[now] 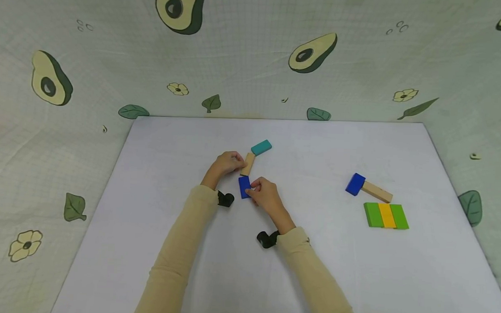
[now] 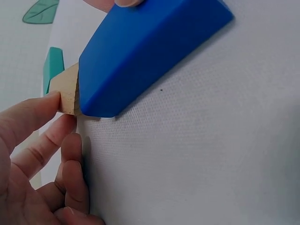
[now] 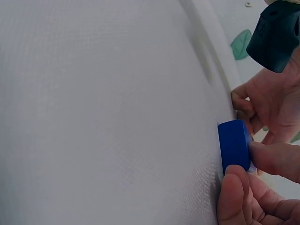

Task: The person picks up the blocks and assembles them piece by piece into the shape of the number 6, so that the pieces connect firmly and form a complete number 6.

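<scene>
A blue block (image 1: 244,187) lies flat on the white table, its far end against a plain wooden block (image 1: 248,164). Beyond that, a teal block (image 1: 261,147) meets the wooden one at an angle. My left hand (image 1: 228,163) has its fingertips at the wooden block's left side, other fingers curled in, as the left wrist view shows. With thumb and fingertips my right hand (image 1: 266,194) pinches the blue block by its near right part. In the right wrist view the thumb (image 3: 274,160) presses the blue block.
To the right lie another blue block (image 1: 355,184) and a wooden block (image 1: 377,192) touching it. Just nearer, two green blocks (image 1: 373,214) flank a yellow block (image 1: 387,215) side by side. Avocado-print cloth (image 1: 253,73) hangs behind the table (image 1: 313,269).
</scene>
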Available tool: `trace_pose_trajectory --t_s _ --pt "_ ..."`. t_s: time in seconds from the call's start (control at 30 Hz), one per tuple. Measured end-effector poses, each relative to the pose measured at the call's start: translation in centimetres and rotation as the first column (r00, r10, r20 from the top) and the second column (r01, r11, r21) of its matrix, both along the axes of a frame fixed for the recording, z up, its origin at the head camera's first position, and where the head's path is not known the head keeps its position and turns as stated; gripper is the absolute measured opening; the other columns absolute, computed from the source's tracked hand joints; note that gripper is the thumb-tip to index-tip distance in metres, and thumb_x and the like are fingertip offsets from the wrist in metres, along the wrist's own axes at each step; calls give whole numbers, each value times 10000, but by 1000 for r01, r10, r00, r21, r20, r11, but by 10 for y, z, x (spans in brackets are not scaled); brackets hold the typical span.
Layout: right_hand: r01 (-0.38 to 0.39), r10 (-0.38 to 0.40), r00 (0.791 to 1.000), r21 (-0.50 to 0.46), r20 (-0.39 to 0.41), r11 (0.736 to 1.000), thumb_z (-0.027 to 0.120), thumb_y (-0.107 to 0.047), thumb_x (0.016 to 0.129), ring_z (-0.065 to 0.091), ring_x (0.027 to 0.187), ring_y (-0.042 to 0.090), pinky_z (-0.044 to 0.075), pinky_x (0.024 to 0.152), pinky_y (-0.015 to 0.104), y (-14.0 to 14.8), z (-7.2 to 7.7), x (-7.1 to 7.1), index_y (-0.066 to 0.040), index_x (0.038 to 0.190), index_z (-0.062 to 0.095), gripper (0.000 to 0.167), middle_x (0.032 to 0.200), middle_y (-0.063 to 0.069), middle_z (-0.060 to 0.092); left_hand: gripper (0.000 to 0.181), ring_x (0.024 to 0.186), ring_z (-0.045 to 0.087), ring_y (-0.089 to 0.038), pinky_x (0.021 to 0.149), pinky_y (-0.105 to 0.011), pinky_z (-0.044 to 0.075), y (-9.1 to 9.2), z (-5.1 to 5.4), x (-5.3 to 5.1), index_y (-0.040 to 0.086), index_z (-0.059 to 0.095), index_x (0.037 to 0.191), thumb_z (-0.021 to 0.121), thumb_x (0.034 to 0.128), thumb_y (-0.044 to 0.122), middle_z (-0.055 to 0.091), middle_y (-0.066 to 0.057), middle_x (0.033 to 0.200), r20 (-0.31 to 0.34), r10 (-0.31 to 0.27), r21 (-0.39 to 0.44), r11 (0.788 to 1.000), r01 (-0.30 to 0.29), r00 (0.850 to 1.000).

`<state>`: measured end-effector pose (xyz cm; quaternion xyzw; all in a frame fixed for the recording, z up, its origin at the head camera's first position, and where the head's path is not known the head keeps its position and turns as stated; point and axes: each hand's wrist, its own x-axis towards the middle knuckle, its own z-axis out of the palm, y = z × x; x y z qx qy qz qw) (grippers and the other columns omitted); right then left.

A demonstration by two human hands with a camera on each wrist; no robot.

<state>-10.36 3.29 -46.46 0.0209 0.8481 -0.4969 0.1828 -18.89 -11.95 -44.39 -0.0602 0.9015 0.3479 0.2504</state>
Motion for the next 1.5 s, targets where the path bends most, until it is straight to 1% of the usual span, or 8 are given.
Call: trace_pose_trajectory --t_s 0.2,0.33,0.53,0.8,1.0,1.13,1.33,1.5 --pt "6 -6 1000 -4 -3 1000 648 -164 862 509 512 105 406 500 211 0 2 0 3 1000 571 231 675 46 553 338 948 473 -228 793 -331 370 -2 -3 3 90 592 1066 579 891 379 564 -104 1090 -31 -16 -17 1000 16 999" --pt "10 -10 1000 0 -13 1000 647 -170 863 512 517 107 407 504 212 0 2 1 2 999 570 233 684 51 553 363 908 507 -218 787 -324 399 -5 -7 10 62 559 1132 562 905 345 585 -115 1037 -61 -4 24 1000 6 998" --pt "0 0 1000 12 -25 1000 641 -182 869 509 519 105 405 503 209 0 1 3 1 1007 568 241 679 42 543 393 916 519 -207 809 -313 411 -9 -16 27 35 504 1187 560 908 305 560 -97 1009 -115 30 113 993 -17 993" --pt "5 -4 1000 24 -26 1000 637 -196 874 501 520 104 399 499 210 0 -1 4 -6 1019 568 248 673 34 534 373 846 526 -183 765 -269 422 -9 -24 55 21 508 1171 623 881 226 565 -83 938 -200 89 205 978 -48 976" --pt "0 1 999 31 -50 1000 631 -193 874 498 516 105 394 497 217 0 -2 3 0 1019 568 251 665 35 533 393 830 550 -197 767 -304 452 -5 -22 74 14 524 1168 663 852 203 586 -99 921 -259 120 199 978 -69 958" --pt "-2 4 999 23 -53 1000 635 -194 872 504 518 103 404 498 215 0 -2 3 3 1023 570 256 670 41 538 423 848 571 -213 787 -337 466 -3 -20 83 26 521 1180 681 840 220 603 -104 930 -246 143 189 977 -97 959" --pt "-9 10 998 20 -54 1000 625 -188 879 516 530 108 421 504 217 1 -2 3 5 1039 561 258 695 56 546 425 831 529 -203 739 -294 419 -1 -19 89 29 523 1174 692 824 200 608 -105 920 -237 174 224 967 -121 956" --pt "-9 6 998 -42 -60 999 614 -175 886 550 553 109 440 533 211 5 -3 6 7 1065 570 259 722 65 576 420 807 476 -187 700 -258 352 -1 -22 87 39 534 1171 700 808 171 591 -99 893 -231 175 245 962 -117 957"
